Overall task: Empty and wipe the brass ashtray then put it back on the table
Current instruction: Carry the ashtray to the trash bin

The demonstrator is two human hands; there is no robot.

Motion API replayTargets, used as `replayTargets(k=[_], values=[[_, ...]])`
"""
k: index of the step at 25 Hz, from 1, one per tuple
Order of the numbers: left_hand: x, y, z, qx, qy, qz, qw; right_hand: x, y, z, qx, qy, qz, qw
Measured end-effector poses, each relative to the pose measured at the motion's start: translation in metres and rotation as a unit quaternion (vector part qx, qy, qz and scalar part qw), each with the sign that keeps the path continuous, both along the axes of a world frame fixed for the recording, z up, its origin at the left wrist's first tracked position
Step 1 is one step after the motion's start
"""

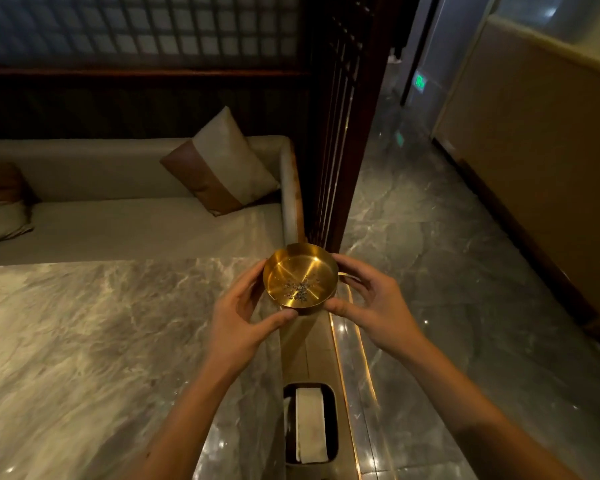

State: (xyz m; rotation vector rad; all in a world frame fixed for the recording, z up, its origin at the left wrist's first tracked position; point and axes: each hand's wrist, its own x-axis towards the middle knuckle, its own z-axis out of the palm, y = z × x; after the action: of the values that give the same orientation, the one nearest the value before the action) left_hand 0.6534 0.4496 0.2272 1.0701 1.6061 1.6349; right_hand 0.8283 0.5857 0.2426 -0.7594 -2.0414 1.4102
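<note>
You hold the ashtray [300, 278], ash still inside, above the table's [84, 341] right edge, left hand [238, 317] and right hand [368, 303] pinching its rim; emptying comes next, kept level.

The place looked like a booth in a lounge or restaurant rather than a home. A long upholstered bench [125, 223] with two-tone cushions [222, 164] ran along a dark wood-panelled wall topped by a lattice screen [146, 26]. In front of it stood a marble table [84, 341]. A slatted wooden partition [336, 133] closed the booth off from a polished stone corridor [430, 237], where a green exit sign [420, 81] glowed.
</note>
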Motion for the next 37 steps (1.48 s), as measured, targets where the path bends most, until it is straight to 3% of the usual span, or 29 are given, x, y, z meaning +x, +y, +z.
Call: replayTargets(k=[12, 21, 30, 37], values=[[-0.018, 0.015, -0.068, -0.053, -0.092, -0.044, 0.993, -0.007, -0.014, -0.057, -0.08, -0.008, -0.076, 0.994], [0.03, 0.021, -0.138, -0.132, -0.156, -0.06, 0.977, 0.034, -0.012, -0.129, -0.167, -0.045, -0.098, 0.98], [0.121, 0.046, -0.235, -0.266, -0.209, 0.041, 0.94, 0.099, 0.019, -0.256, -0.323, -0.088, -0.091, 0.938], [0.159, 0.051, -0.342, -0.357, -0.201, 0.051, 0.911, 0.122, 0.029, -0.379, -0.407, -0.134, -0.077, 0.9]])
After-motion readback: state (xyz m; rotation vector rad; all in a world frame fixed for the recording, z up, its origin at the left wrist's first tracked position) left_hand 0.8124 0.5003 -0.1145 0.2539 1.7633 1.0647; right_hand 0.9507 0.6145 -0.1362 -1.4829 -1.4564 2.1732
